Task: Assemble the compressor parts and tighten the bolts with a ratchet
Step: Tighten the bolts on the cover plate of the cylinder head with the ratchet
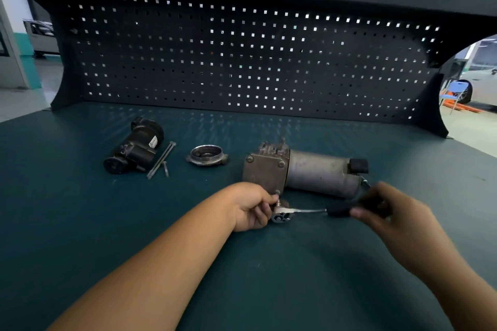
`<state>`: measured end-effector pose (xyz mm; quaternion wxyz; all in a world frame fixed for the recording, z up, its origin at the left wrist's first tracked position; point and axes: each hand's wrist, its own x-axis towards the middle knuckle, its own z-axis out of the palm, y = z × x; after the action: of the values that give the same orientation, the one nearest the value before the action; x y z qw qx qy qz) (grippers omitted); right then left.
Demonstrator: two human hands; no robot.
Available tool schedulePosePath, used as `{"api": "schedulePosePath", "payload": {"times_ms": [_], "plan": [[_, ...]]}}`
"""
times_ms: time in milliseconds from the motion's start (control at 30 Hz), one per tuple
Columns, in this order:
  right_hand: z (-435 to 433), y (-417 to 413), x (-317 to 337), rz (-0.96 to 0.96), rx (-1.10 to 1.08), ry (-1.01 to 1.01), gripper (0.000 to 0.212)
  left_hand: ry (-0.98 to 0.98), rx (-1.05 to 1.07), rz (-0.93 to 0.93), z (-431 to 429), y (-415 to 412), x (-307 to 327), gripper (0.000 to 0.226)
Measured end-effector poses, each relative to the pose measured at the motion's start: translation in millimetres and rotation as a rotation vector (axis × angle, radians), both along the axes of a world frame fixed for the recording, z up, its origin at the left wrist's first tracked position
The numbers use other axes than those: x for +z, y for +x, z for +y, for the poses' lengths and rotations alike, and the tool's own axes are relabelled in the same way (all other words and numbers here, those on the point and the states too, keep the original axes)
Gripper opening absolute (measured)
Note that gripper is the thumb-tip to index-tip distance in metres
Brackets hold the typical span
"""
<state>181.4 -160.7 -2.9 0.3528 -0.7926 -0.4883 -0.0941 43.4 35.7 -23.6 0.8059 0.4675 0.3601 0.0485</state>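
Teal tabletop (80,223) is sitting in front of a dark pegboard (242,62); a parked car (481,80) is showing past its right end.

The only dish-like item, a round metal cover (207,155), is lying open side up mid-tabletop. A ring shape is showing inside it, too small to identify.

The compressor motor unit (304,170) is lying on its side right of the cover, grey cylinder pointing right and square block end pointing left. The ratchet (295,212) is lying level just in front of it, head under the block's near corner.

The left hand (252,208) is curling its fingers round the ratchet head, so the socket and the bolt it may be on are hiding behind them. The right hand (382,205) is wrapping its fingers round the black handle; it is blurring, so finger detail is unclear.

A black compressor part (133,146) is lying far left, with long bolts (161,160) and a short bolt (165,169) just beside it. Both forearms are running off the bottom edge.
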Motion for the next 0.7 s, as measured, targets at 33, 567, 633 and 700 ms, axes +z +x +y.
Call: {"api": "schedulePosePath", "payload": {"times_ms": [33, 567, 633, 700], "plan": [[-2, 2, -8, 0.034, -0.008, -0.092, 0.019, 0.006, -0.009, 0.001, -1, 0, 1, 0.028], [55, -52, 75, -0.149, 0.271, 0.024, 0.01, 0.069, 0.002, 0.017, -5, 0, 0, 0.023], [52, -48, 71, -0.129, 0.25, 0.048, 0.01, 0.064, 0.02, 0.005, -4, 2, 0, 0.021], [47, -44, 68, -0.096, 0.229, 0.066, 0.012, 0.061, 0.038, 0.005, -3, 3, -2, 0.018]]}}
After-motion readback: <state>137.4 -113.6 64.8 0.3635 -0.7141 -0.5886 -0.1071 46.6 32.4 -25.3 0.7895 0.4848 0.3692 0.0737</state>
